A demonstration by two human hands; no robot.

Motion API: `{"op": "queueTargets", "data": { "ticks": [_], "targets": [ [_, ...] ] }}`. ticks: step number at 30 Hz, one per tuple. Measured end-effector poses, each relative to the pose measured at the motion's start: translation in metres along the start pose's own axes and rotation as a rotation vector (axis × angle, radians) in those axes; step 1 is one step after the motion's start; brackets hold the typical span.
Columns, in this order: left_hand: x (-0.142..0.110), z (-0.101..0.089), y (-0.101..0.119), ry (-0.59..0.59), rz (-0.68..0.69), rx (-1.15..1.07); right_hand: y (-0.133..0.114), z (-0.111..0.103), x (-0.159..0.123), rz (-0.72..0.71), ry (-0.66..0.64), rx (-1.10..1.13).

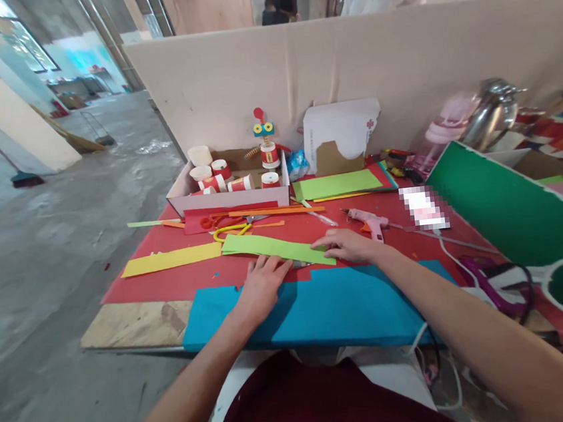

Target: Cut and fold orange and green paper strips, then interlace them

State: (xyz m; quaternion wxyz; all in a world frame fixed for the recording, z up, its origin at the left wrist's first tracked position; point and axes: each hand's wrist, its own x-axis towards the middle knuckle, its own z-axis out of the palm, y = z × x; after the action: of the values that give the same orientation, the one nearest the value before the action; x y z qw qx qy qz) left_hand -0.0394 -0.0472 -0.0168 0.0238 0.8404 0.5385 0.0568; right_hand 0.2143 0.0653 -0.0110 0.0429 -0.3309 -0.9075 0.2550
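The light green strip (265,247) lies near the middle of the red-covered table (161,284), running from far left to near right, with its left end meeting the yellow strip (173,259). The left hand (265,286) is palm down with its fingers loosely extended, the tips at the strip's near edge; it grasps nothing visible. The right hand (348,245) is bent over the strip's right end, index finger reaching left along it; I cannot tell whether thumb and fingers pinch the paper. Between the hands, a thin grey object (301,264) shows partly from under the strip, too small to identify. Blue paper (342,305) spreads along the near edge, under the left wrist and right forearm. Beyond the strip on the left lie yellow-handled scissors (220,236); a pink glue gun (374,221) lies just beyond the right hand. Farther back, an open box (230,201) contains paper cups (212,183) and a small cup figure (269,153).
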Motion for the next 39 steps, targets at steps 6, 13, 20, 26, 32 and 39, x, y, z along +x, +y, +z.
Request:
{"op": "queueTargets", "data": {
  "ticks": [6,13,20,26,32,39],
  "targets": [
    [0.003,-0.003,0.009,-0.035,0.008,0.004,0.0,0.002,0.0,0.003,0.017,-0.014],
    [0.005,-0.004,0.017,-0.043,0.021,0.03,-0.001,0.001,0.0,0.007,0.016,0.002],
    [0.007,-0.001,0.023,-0.026,0.035,0.027,-0.001,0.002,-0.001,0.003,0.022,0.006],
    [0.008,-0.002,0.028,-0.041,0.034,0.021,-0.001,0.002,-0.001,0.004,0.019,-0.02],
    [0.01,-0.005,0.032,-0.042,0.056,-0.01,-0.004,0.002,-0.001,-0.001,0.03,-0.01],
    [-0.015,-0.011,0.02,0.044,0.077,-0.109,-0.003,0.0,-0.002,0.001,0.032,-0.029]
  ]
}}
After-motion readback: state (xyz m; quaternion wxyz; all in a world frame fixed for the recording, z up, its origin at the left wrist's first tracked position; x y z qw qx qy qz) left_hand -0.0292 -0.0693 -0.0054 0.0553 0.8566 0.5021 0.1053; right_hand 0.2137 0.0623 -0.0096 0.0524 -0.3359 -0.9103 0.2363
